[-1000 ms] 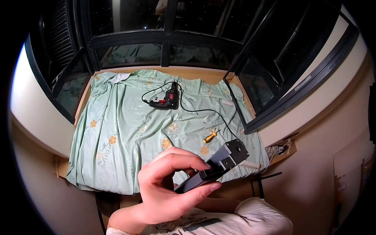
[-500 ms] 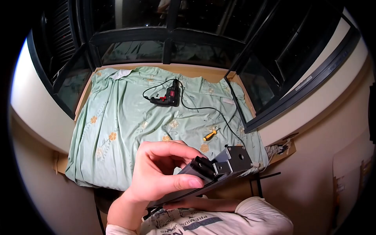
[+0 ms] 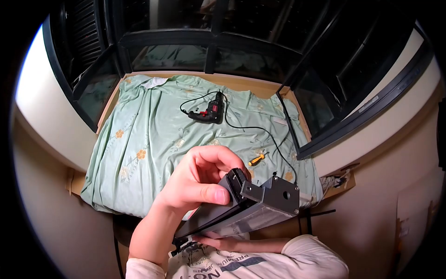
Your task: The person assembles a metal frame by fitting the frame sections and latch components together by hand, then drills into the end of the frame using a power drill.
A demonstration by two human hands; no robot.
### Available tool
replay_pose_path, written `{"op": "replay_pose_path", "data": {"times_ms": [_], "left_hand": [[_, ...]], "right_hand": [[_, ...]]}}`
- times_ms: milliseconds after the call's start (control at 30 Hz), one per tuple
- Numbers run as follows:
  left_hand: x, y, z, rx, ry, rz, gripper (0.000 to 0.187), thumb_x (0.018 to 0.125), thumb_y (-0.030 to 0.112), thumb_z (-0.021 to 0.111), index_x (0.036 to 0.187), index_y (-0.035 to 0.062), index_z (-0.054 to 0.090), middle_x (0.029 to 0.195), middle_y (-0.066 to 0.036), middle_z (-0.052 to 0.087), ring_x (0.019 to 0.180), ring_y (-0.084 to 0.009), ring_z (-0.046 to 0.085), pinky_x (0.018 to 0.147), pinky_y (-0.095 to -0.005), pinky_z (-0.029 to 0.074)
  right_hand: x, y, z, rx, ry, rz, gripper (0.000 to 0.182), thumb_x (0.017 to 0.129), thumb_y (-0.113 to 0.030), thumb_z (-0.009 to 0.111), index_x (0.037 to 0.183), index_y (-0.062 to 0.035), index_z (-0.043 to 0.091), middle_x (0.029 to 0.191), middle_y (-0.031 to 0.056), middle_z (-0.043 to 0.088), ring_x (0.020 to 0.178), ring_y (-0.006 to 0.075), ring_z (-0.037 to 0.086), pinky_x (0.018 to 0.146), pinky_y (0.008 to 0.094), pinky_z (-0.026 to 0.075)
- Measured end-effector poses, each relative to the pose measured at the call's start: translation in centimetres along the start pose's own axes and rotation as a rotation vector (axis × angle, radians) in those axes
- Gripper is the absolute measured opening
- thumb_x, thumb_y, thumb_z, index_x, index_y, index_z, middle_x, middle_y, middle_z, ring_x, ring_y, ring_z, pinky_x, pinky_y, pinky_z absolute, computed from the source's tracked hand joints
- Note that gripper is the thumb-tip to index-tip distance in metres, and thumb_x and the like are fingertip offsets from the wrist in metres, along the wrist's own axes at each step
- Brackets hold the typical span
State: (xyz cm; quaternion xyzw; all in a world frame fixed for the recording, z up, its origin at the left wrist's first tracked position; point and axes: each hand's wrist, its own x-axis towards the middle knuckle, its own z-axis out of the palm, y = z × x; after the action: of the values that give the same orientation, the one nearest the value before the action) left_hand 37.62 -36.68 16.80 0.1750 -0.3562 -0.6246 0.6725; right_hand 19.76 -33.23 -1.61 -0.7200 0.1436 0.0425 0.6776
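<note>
My left hand (image 3: 200, 179) is closed on the upper end of a long dark housing (image 3: 251, 218), thumb on the near side and fingers curled over the top. A black slotted strip (image 3: 236, 182) lies along that end, beside a squarish end plate (image 3: 284, 195) with a round hole and corner screws. The housing slants down toward the shirt. My right hand (image 3: 216, 242) is against its underside near the lower end, fingers partly hidden by it.
A black and red drill (image 3: 213, 110) with a black cable (image 3: 253, 127) lies on the green flowered cloth (image 3: 158, 121). A yellow screwdriver (image 3: 256, 160) is nearer, to the right. Dark window frames (image 3: 211, 58) stand behind, and an open window sash (image 3: 353, 123) projects at the right.
The housing has tilted, showing more of its side face, and my left hand has moved up slightly, still gripping it. The view has shifted, so the drill and cloth appear further right.
</note>
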Motion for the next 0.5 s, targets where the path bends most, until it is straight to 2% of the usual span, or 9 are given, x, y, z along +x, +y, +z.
{"op": "replay_pose_path", "data": {"times_ms": [67,100,167,200,233,300,333,367,500], "left_hand": [[0.1,0.0,-0.3,-0.014,-0.017,-0.029,0.055,0.063,0.030,0.098,0.094,0.0008,0.063,0.082,-0.011,0.067,0.077,-0.0241,0.067,0.070,-0.0338,0.052],[0.3,-0.1,-0.5,-0.020,-0.013,-0.030,0.055,0.063,0.030,0.098,0.094,0.0008,0.063,0.082,-0.011,0.067,0.077,-0.0241,0.067,0.070,-0.0338,0.052],[0.6,-0.3,-1.0,-0.013,-0.023,-0.027,0.056,0.065,0.031,0.097,0.097,0.0005,0.062,0.087,-0.012,0.068,0.078,-0.0222,0.066,0.071,-0.0320,0.051],[0.7,-0.1,-1.0,-0.009,-0.046,-0.045,0.058,0.068,0.030,0.096,0.102,0.0002,0.061,0.093,-0.012,0.069,0.082,-0.0194,0.066,0.073,-0.0297,0.051],[0.7,0.2,-0.9,-0.016,-0.037,-0.046,0.058,0.068,0.030,0.096,0.102,0.0002,0.061,0.093,-0.012,0.069,0.082,-0.0194,0.066,0.073,-0.0297,0.051],[0.8,0.6,-0.7,0.027,0.011,-0.013,0.059,0.070,0.030,0.095,0.107,0.0000,0.060,0.094,-0.012,0.069,0.085,-0.0174,0.066,0.075,-0.0282,0.051],[0.8,0.7,-1.1,0.062,0.011,0.021,0.058,0.072,0.030,0.094,0.109,-0.0001,0.059,0.094,-0.011,0.069,0.086,-0.0166,0.066,0.076,-0.0275,0.052],[0.8,1.0,-1.1,0.095,0.025,0.056,0.055,0.075,0.030,0.092,0.107,0.0004,0.059,0.094,-0.011,0.068,0.086,-0.0163,0.066,0.076,-0.0279,0.052],[0.4,0.8,-1.2,0.225,0.041,0.147,0.052,0.082,0.032,0.086,0.111,0.0008,0.056,0.096,-0.011,0.066,0.085,-0.0158,0.065,0.075,-0.0279,0.052]], "right_hand": [[-0.2,-0.1,0.5,-0.023,0.193,-0.139,0.030,0.102,-0.033,0.061,0.107,-0.0044,0.068,0.100,0.0090,0.066,0.100,0.0232,0.060,0.093,0.0369,0.043],[-0.2,0.1,0.7,-0.021,0.191,-0.133,0.030,0.102,-0.033,0.061,0.107,-0.0044,0.068,0.100,0.0090,0.066,0.100,0.0232,0.060,0.093,0.0369,0.043],[-0.1,0.2,1.0,-0.038,0.327,-0.210,0.029,0.101,-0.031,0.063,0.112,-0.0047,0.066,0.104,0.0084,0.067,0.103,0.0230,0.060,0.096,0.0363,0.043],[0.3,-0.1,1.1,-0.071,0.448,-0.317,0.032,0.097,-0.024,0.069,0.121,-0.0031,0.062,0.105,0.0052,0.068,0.104,0.0207,0.060,0.097,0.0358,0.044],[0.1,-0.7,1.0,-0.066,0.443,-0.308,0.032,0.097,-0.024,0.069,0.121,-0.0031,0.062,0.105,0.0052,0.068,0.104,0.0207,0.060,0.097,0.0358,0.044],[-0.5,-1.7,0.8,0.025,0.519,-0.227,0.044,0.092,-0.014,0.074,0.130,-0.0003,0.056,0.106,0.0032,0.068,0.105,0.0167,0.060,0.097,0.0339,0.045],[-0.3,-1.6,0.4,0.044,0.483,-0.226,0.051,0.088,-0.006,0.076,0.133,0.0017,0.054,0.107,0.0037,0.067,0.104,0.0131,0.060,0.095,0.0321,0.045],[-0.2,-2.2,0.5,0.147,0.537,-0.240,0.048,0.088,-0.004,0.075,0.131,0.0000,0.055,0.104,0.0047,0.068,0.102,0.0128,0.061,0.094,0.0307,0.045],[0.2,-1.7,0.1,-0.002,0.554,-0.313,0.047,0.088,-0.003,0.075,0.131,-0.0016,0.056,0.098,0.0034,0.067,0.095,0.0118,0.061,0.089,0.0287,0.046]]}}
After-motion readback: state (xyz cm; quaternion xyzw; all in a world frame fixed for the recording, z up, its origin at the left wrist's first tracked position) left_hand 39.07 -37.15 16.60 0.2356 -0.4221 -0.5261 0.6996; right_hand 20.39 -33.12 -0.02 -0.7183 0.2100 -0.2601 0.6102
